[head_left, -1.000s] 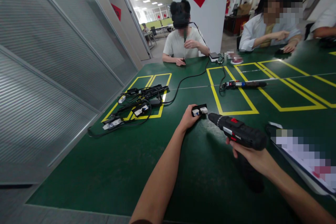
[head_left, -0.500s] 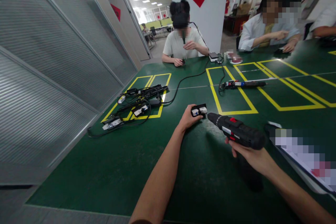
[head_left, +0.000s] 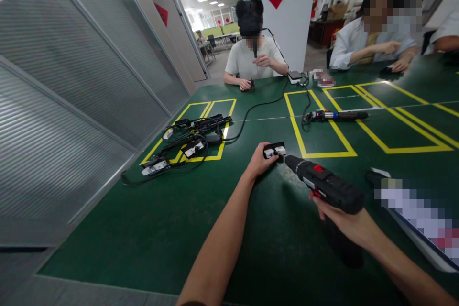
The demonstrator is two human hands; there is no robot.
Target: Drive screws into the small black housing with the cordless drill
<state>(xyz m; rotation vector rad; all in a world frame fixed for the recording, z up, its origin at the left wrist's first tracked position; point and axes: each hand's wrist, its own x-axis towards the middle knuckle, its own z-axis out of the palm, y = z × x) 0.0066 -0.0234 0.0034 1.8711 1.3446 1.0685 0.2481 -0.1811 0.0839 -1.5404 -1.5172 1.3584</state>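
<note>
At the counter (head_left: 161,229), a black part (head_left: 274,146) is held by the grip of the left hand (head_left: 260,161), and a drill (head_left: 328,184), aimed at the part, is held by the right hand (head_left: 340,217).

Left hand (head_left: 258,160): yours, bare
Left forearm (head_left: 223,229): bare up to your sleeve
Sleeve (head_left: 193,303): dark curved edge, only a sliver
Right hand (head_left: 342,217): yours, bare
Right forearm (head_left: 398,258): yours, bare
</note>
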